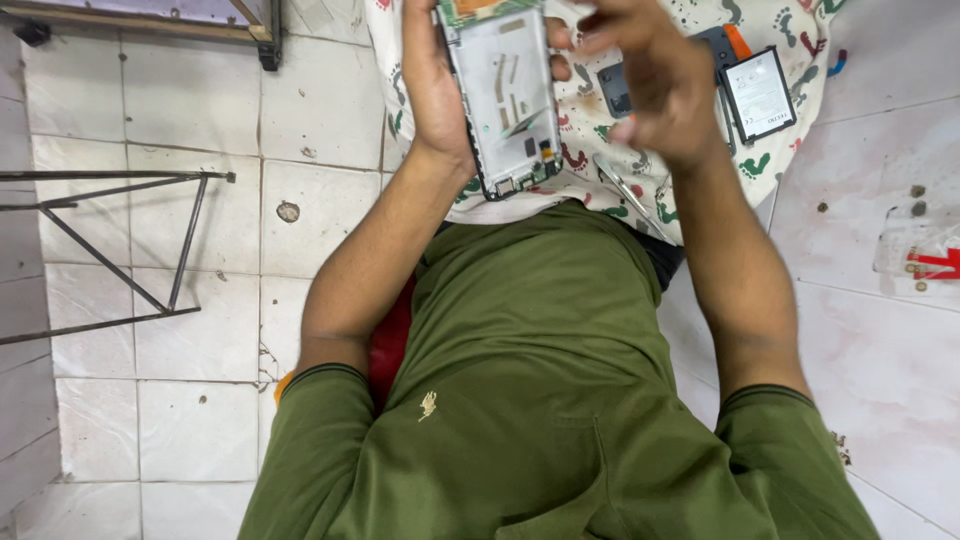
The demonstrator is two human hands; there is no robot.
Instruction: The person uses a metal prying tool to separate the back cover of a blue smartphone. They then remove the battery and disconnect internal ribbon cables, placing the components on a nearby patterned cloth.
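We grip the opened phone (505,95) in our left hand (432,85), long axis pointing away from us; our right hand (650,85), fingers loosely curled and empty, hovers just right of it.

Opened phone frame (508,95), upright, back exposed

View: your single head camera, no second view to share with.
Facing: steeply down over your chest, arms and lap to the tiled floor (150,330).
Distance: close; your forearms fill mid-frame, hands cut by the top edge.
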